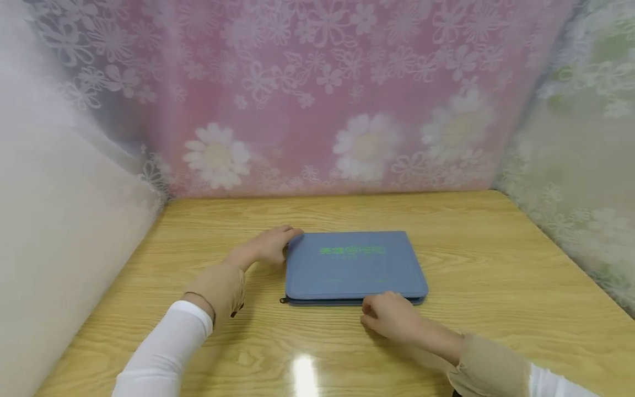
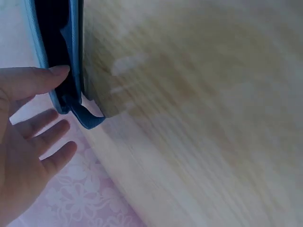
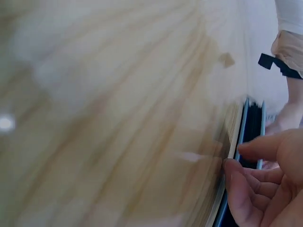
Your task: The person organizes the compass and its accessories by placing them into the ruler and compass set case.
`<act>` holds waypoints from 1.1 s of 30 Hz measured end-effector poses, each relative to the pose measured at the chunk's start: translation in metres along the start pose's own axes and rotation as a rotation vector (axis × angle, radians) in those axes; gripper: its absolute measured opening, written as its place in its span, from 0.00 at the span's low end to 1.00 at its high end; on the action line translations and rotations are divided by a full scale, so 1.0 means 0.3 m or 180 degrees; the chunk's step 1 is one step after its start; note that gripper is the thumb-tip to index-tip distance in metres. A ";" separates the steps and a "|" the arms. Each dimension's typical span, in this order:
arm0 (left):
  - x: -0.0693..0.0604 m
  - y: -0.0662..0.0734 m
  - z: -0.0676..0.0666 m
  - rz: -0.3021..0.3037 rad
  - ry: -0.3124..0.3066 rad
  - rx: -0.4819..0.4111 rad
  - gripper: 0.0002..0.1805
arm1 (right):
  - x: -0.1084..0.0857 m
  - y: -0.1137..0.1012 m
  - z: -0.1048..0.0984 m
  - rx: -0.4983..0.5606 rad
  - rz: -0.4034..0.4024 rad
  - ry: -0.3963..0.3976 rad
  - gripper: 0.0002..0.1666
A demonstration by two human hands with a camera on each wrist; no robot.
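Note:
A blue zip case [image 1: 354, 273] lies flat on the wooden table, green lettering on its cover. Its front and left sides are unzipped, with a narrow dark gap between the covers. At the far left corner, my left hand [image 1: 273, 244] pinches the top cover. In the left wrist view its thumb [image 2: 54, 73] is in the gap, while the other fingers spread outside. A fabric zip end [image 2: 89, 118] sticks out there. My right hand [image 1: 392, 315] is at the front edge; the right wrist view shows its thumb and curled forefinger [image 3: 232, 170] pinching the lower cover's rim.
A zipper pull [image 1: 284, 300] hangs at the case's front left corner. The wooden table [image 1: 476, 253] extends around the case. A pink flowered curtain [image 1: 297, 127] stands behind it, with pale sheets at both sides.

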State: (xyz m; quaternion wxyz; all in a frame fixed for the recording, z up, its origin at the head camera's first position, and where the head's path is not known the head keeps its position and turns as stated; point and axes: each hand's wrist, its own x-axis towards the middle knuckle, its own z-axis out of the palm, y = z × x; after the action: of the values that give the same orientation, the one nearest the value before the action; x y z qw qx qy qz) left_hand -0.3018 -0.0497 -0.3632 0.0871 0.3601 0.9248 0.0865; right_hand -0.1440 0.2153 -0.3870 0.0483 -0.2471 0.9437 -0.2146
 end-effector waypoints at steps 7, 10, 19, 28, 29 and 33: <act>0.032 -0.016 -0.005 -0.0203 -0.0229 -0.0092 0.37 | -0.003 0.040 -0.010 -0.0086 -0.0156 0.0179 0.03; 0.033 -0.004 -0.008 -0.0255 -0.0255 -0.0093 0.38 | -0.006 0.062 -0.019 -0.0063 -0.0141 0.0240 0.04; 0.007 0.016 -0.004 -0.0211 -0.0275 -0.0060 0.34 | -0.002 0.135 -0.043 0.0083 0.0120 0.0307 0.25; -0.019 0.029 -0.001 -0.0152 -0.0230 -0.0101 0.30 | 0.017 0.196 -0.068 0.0021 0.0225 0.0395 0.26; -0.022 0.030 0.000 -0.0115 -0.0218 -0.0098 0.29 | 0.020 0.203 -0.071 0.0020 0.0242 0.0398 0.26; -0.047 0.043 0.008 0.0036 -0.0145 -0.0091 0.24 | 0.035 0.228 -0.079 0.0085 0.0347 0.0408 0.27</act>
State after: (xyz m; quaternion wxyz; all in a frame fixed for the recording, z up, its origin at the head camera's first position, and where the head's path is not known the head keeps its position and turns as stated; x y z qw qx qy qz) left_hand -0.2827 -0.0496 -0.3613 0.1128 0.3658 0.9192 0.0920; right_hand -0.1882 0.2729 -0.3947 0.0027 -0.1804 0.9540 -0.2397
